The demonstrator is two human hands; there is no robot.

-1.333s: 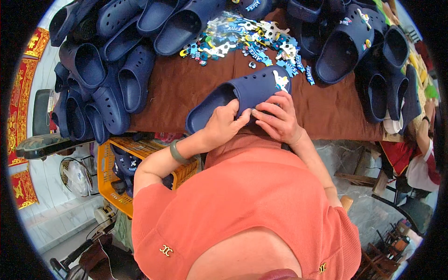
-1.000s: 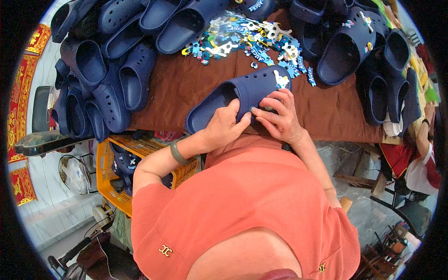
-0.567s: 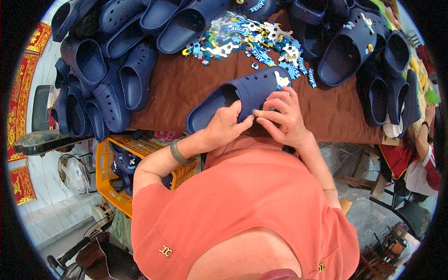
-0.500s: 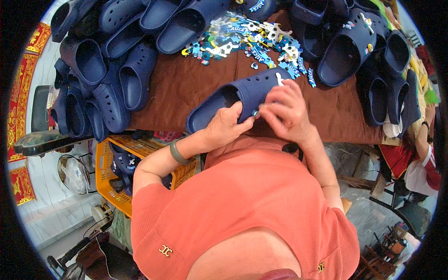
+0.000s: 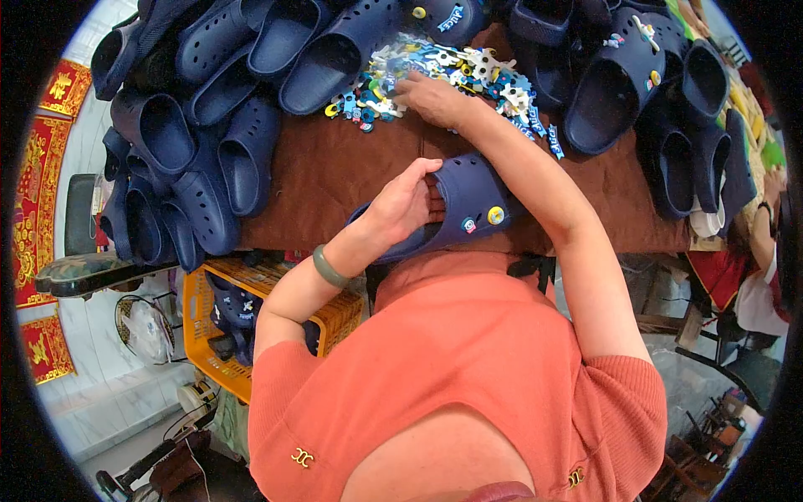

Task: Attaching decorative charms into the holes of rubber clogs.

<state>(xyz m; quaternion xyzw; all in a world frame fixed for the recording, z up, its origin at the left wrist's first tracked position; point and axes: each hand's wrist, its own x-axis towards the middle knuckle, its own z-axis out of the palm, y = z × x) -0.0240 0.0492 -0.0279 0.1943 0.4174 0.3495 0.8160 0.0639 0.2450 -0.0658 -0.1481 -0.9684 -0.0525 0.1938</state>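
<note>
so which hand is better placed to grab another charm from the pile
Right. The right hand already rests on the pile of charms, while the left hand grips the navy clog at the table's near edge.

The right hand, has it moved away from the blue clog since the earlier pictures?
Yes. The right hand left the clog and reached forward into the pile of small charms.

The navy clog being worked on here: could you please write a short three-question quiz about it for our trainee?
1. True or false: the left hand steadies the navy clog on the brown table.
2. Where does the right hand rest? A) on the yellow crate B) on the pile of small charms C) on the clog
3. Fill in: the clog's upper carries a round ____ charm.

Key: 1 true; 2 B; 3 yellow.
</note>
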